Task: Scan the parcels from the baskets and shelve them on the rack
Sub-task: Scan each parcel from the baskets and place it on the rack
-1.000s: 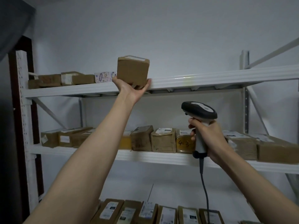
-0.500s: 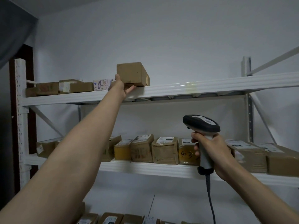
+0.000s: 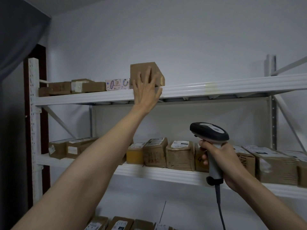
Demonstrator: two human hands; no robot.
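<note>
Head view: we have only this one camera, looking up at the rack.
Parcel: we see a plain brown cardboard box, blocky and squarish, matte, with sharp edges and a paler strip along its right side; it sits on the top shelf of the rack, at the front edge.
Left hand: we reach up with fingers straight and spread, laid flat against the parcel's front face, the thumb down over the shelf lip; nothing is gripped.
Right hand: we have our fingers curled round the pale grey handle of the scanner, held below and right of the parcel.
Scanner: smooth plastic, rounded dark head with a light panel on top, a dark cable hanging from its base.
Rack: white painted metal, ribbed shelf beams, a perforated upright at the left, slanted braces.
Patterned box: small, pale, printed with ring shapes, just left of the parcel on the same shelf.
Top-shelf boxes: low brown cartons further left of the parcel.
Middle-shelf boxes: below the parcel, a row of taped, crumpled brown cartons with white labels.
</note>
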